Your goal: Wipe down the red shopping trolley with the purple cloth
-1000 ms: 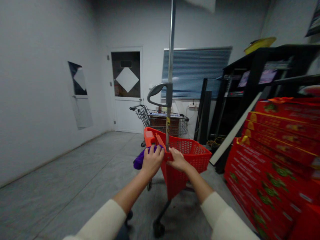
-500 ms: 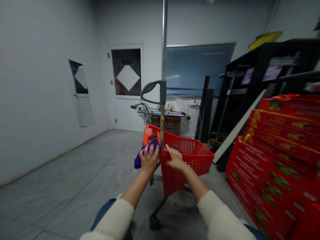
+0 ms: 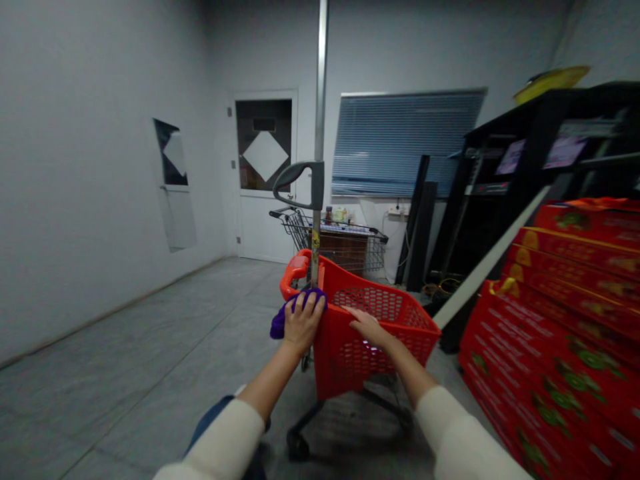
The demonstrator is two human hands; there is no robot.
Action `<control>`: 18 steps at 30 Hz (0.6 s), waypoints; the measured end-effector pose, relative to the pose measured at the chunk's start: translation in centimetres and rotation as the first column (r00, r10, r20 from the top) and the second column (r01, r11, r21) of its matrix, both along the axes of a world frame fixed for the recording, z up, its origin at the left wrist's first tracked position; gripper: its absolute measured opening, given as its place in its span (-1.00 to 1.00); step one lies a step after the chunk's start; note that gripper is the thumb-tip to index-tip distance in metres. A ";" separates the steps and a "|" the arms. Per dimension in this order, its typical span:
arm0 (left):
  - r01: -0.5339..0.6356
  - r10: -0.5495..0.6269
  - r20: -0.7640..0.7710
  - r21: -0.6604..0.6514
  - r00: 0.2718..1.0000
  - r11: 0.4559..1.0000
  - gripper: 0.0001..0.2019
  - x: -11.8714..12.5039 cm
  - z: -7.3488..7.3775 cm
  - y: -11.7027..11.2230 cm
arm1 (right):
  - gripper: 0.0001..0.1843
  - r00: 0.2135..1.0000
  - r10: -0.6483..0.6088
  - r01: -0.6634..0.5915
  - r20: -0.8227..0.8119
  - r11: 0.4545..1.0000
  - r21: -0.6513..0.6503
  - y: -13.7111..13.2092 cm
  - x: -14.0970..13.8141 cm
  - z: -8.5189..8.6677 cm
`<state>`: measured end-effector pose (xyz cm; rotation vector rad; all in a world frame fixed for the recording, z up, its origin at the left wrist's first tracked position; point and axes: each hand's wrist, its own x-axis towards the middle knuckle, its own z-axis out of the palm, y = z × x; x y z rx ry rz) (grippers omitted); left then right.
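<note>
My left hand (image 3: 303, 325) presses a bunched purple cloth (image 3: 278, 325) against the near top corner of a red plastic shopping cart (image 3: 345, 363), by the handle end. Its fingers are bent over the cloth. My right hand (image 3: 367, 325) holds the cart's near rim a little to the right, fingers reaching over the edge; the thumb cannot be made out. The cart's orange-red handle (image 3: 295, 272) lies just beyond my left hand. A metal pole (image 3: 321, 120) with a grey loop grip (image 3: 295, 183) rises upright at the handle end.
Stacked red cartons (image 3: 550, 360) stand close on the right, with a black rack (image 3: 540, 133) behind them. A white board (image 3: 493, 257) leans there. Beyond the red cart is a dark wire cart (image 3: 350, 247). A white door (image 3: 265, 227) is in the back wall.
The cloth and my left hand have moved onto the cart's corner. My right hand has shifted right along the rim. The camera view has turned slightly left.
</note>
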<state>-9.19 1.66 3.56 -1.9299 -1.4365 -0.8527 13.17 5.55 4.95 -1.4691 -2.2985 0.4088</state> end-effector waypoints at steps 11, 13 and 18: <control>0.004 -0.002 0.056 -0.025 0.998 1.000 -0.59 -0.3 -1.6 0.9 | -0.18 0.995 -0.053 0.046 0.090 0.996 0.076 -2.0 -2.0 0.0; -0.048 0.044 0.162 0.017 0.986 0.999 -0.63 -0.6 -0.4 1.1 | -0.15 0.995 -0.027 0.020 0.099 0.997 0.072 -2.5 -1.9 0.3; -0.190 0.129 0.422 0.107 0.897 0.976 -0.61 0.1 0.9 1.7 | -0.04 0.986 0.067 -0.084 0.153 0.990 0.111 -3.6 -1.8 0.4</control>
